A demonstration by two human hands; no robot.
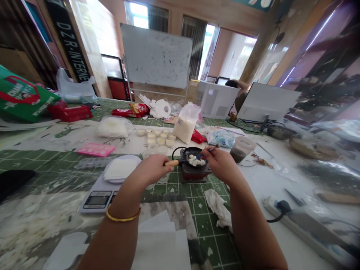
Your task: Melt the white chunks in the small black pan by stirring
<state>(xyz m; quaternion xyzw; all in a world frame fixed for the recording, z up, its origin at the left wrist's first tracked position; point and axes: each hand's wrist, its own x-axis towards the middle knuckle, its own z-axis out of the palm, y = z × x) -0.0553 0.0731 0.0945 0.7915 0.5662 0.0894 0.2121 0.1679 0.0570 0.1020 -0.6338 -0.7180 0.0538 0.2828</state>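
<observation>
- Frying pan holding white lumpy mixture, sitting over small hot plate
- Left hand closing around wooden handle
- Right hand pinching thin utensil, tip touching mixture
- Digital scale lying left of hands

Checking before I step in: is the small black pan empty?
Not empty: white lumps sit inside the pan, whose handle the left hand holds.

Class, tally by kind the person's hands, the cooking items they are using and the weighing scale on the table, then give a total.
Hands: 2 (left hand, right hand)
Small frying pan: 1
Thin-handled utensil: 1
Small red burner: 1
Digital kitchen scale: 1
Total: 6
</observation>
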